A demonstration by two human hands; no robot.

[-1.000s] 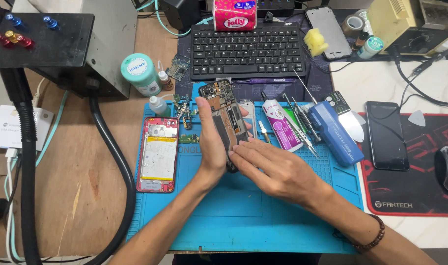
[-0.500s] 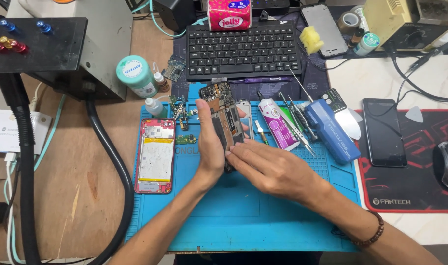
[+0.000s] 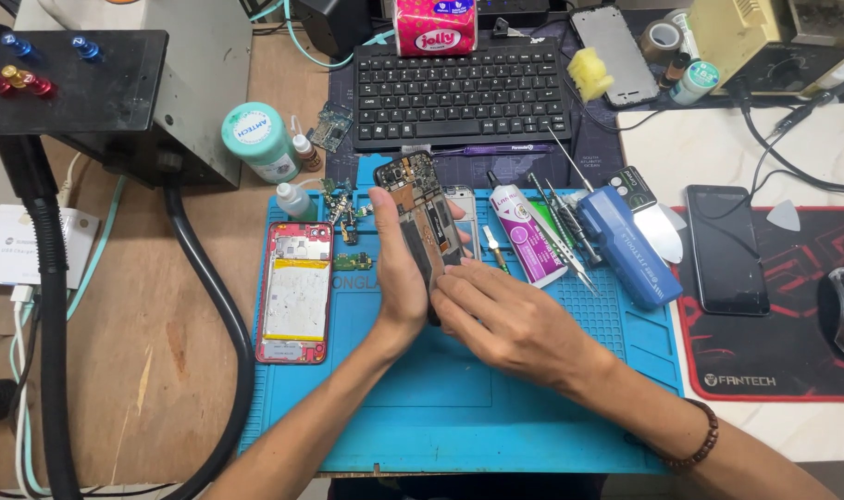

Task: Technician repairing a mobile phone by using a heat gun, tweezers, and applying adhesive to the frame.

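Observation:
My left hand (image 3: pixel 396 264) stands on edge on the blue work mat (image 3: pixel 459 407) and grips an opened black phone (image 3: pixel 420 208) tilted up, its bare circuit side showing. My right hand (image 3: pixel 510 319) lies just right of it, fingertips pressed against the phone's lower right edge. A red phone frame with a pale battery (image 3: pixel 294 292) lies flat on the mat to the left. Small circuit boards (image 3: pixel 345 206) sit beside the left hand's fingertips.
A black keyboard (image 3: pixel 459 93) lies behind the mat. A glue tube (image 3: pixel 524 231), tweezers (image 3: pixel 561 236), a blue case (image 3: pixel 630 245) and a dark phone (image 3: pixel 723 250) lie right. A green-capped jar (image 3: pixel 260 141), black hose (image 3: pixel 214 306) and grey station (image 3: pixel 117 83) stand left.
Both hands and the black phone hold the same grip; the camera has shifted slightly, so the scene sits a little higher in view.

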